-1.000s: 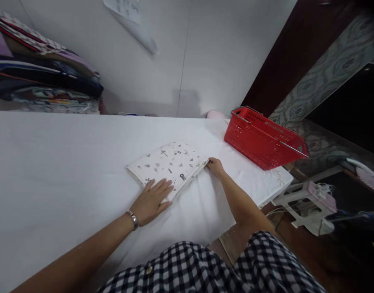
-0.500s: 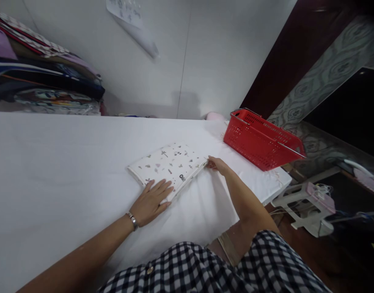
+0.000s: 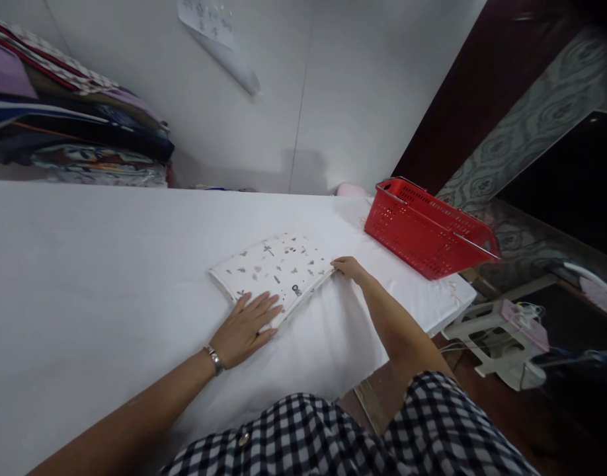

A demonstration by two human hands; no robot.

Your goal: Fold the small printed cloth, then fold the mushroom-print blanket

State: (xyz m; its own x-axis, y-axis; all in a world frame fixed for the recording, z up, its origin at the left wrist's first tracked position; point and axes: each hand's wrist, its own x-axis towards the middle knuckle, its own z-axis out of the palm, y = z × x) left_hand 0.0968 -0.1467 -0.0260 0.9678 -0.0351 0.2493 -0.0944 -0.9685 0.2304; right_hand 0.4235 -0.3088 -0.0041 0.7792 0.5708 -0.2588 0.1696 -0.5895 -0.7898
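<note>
A folded white cloth (image 3: 278, 268) printed with small motifs lies on the white-covered table (image 3: 110, 264). My left hand (image 3: 246, 330), with a metal band at its wrist, rests flat on the cloth's near left corner, fingers spread. At the cloth's right corner, my right hand (image 3: 347, 267) pinches the edge between thumb and fingers.
A red basket (image 3: 427, 228) stands at the table's right end. Stacked folded fabrics (image 3: 85, 125) are at the back left. A white stool (image 3: 496, 337) with a pink top and cables is on the floor at right. A wall borders the table's far side.
My right hand's fingers have closed more tightly on the cloth's right corner and shifted slightly left. My left hand has stayed in place. The whole view has shifted a little.
</note>
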